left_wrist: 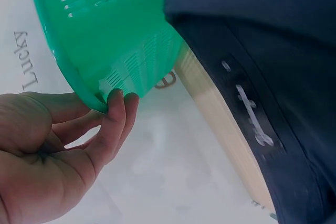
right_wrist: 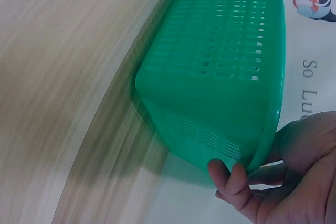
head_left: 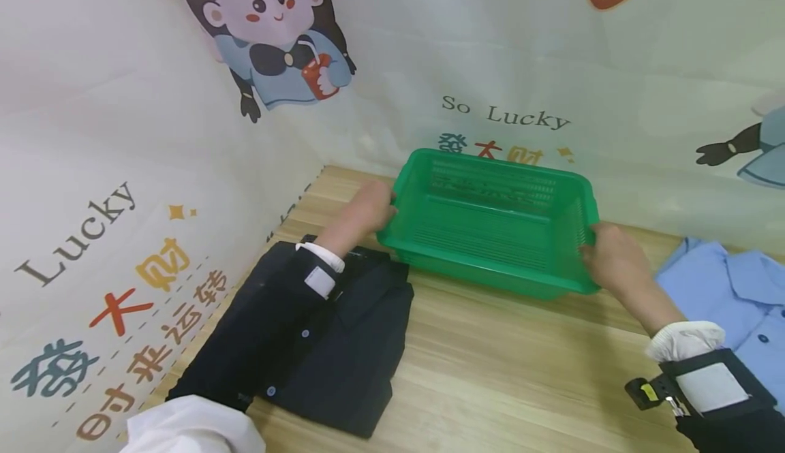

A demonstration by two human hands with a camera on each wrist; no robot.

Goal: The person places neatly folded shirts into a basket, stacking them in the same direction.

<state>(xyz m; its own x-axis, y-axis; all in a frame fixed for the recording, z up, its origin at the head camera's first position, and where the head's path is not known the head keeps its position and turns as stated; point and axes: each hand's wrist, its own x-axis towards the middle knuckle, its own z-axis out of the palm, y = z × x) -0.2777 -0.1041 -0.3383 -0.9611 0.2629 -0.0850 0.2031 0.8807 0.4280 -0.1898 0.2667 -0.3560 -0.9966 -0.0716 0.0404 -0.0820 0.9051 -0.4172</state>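
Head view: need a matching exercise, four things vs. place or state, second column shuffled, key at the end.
Things
1. basket
2. dark garment
3. blue shirt
4. "So Lucky" lettering

Place or state
A. at the right edge of the picture
B. printed on the backdrop
C. held at both ends
D. partly hidden by the left sleeve

Pairs: 1-C, 2-D, 3-A, 4-B

A dark buttoned garment (head_left: 362,351) and a light-blue shirt (head_left: 742,303) are laid on the wooden worktop (head_left: 490,371), backed by printed white sheeting (head_left: 644,65).
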